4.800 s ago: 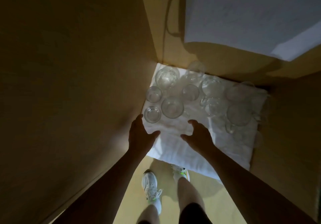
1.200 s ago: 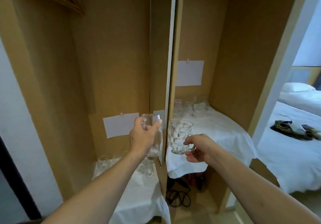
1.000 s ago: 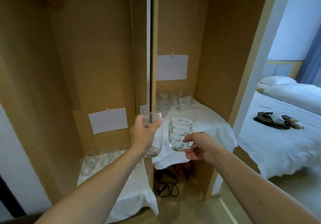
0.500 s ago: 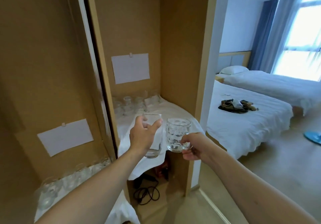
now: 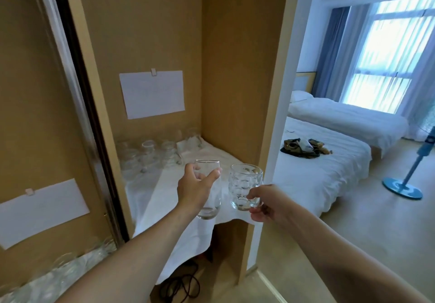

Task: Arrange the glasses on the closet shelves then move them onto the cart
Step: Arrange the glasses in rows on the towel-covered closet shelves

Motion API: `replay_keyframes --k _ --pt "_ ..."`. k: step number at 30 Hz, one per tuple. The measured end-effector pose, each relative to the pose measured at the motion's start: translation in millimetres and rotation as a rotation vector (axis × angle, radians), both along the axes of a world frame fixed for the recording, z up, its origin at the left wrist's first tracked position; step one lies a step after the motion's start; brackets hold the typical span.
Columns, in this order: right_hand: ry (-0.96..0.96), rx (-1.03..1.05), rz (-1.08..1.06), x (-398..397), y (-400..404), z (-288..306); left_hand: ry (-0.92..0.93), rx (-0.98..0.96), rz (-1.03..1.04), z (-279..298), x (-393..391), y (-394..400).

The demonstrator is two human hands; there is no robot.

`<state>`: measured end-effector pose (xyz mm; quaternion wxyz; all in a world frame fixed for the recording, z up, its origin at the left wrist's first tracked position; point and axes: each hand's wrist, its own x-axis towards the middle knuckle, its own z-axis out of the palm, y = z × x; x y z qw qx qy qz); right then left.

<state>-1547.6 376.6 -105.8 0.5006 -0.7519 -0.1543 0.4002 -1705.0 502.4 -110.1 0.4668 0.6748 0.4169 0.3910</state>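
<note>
Left hand grips a smooth tumbler; right hand holds a dimpled mug (both upright) before the cloth-covered shelf of glasses.

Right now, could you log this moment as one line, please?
left hand: smooth glass | right hand: dimpled mug | cart: unseen

Hotel bedroom — twin beds, closet

Clear dimpled mug; white shelf cloth; tan closet wall.
</note>
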Motion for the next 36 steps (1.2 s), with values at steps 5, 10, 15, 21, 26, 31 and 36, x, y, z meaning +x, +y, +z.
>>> replay_keyframes --k 5,10,15,21,26,31,36 --pt "0.005 -0.014 -0.004 7 44 -13 0.020 -0.015 -0.007 -15 7 43" --pt "0.037 -0.046 0.038 4 78 -28 0.024 -0.044 0.028 -40 6 81" --pt "0.059 -0.062 0.089 8 117 -38 0.019 -0.097 0.093 -59 8 113" --pt "0.022 -0.079 0.186 34 172 -49 0.012 -0.111 0.152 -72 25 157" --pt "0.031 -0.070 0.235 67 221 -67 -0.021 -0.161 0.205 -83 49 191" --pt "0.054 0.008 0.275 91 260 -96 -0.077 -0.182 0.275 -103 69 214" --pt "0.095 0.089 0.359 106 284 -119 -0.129 -0.154 0.325 -113 93 234"
